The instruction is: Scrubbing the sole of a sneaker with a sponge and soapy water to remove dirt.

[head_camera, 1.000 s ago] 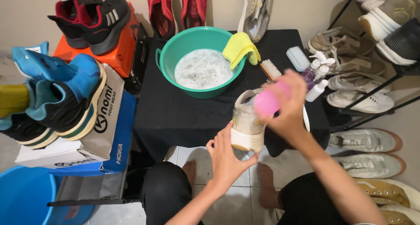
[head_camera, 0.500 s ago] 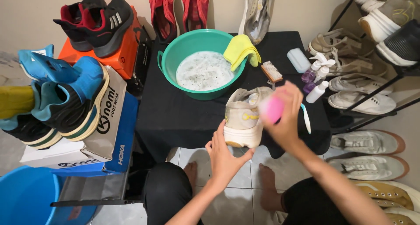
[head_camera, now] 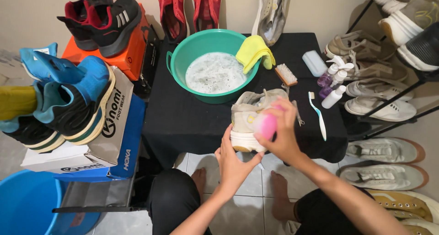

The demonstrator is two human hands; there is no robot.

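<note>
Head view. At centre, the left hand (head_camera: pixel 235 164) cups the heel of a beige sneaker (head_camera: pixel 251 118) from below, fingers spread narrowly around the sole; the heel end overhangs the front edge of the black-draped table (head_camera: pixel 192 120). The right hand (head_camera: pixel 283 134) closes around a pink brush (head_camera: pixel 265 125) pressed against the sneaker's side; its bristles are hidden, and the fingers cover much of its body. At 12 o'clock from the sneaker stands a green basin (head_camera: pixel 201 47) of soapy water, with a yellow cloth (head_camera: pixel 254 52) draped over its rim. At 3 o'clock lies a toothbrush (head_camera: pixel 318 116), just beside small spray bottles (head_camera: pixel 334 79). A wooden brush (head_camera: pixel 286 74) lies at 1 o'clock. The blue bucket (head_camera: pixel 27 203) at 8 o'clock is cut off by the frame.
</note>
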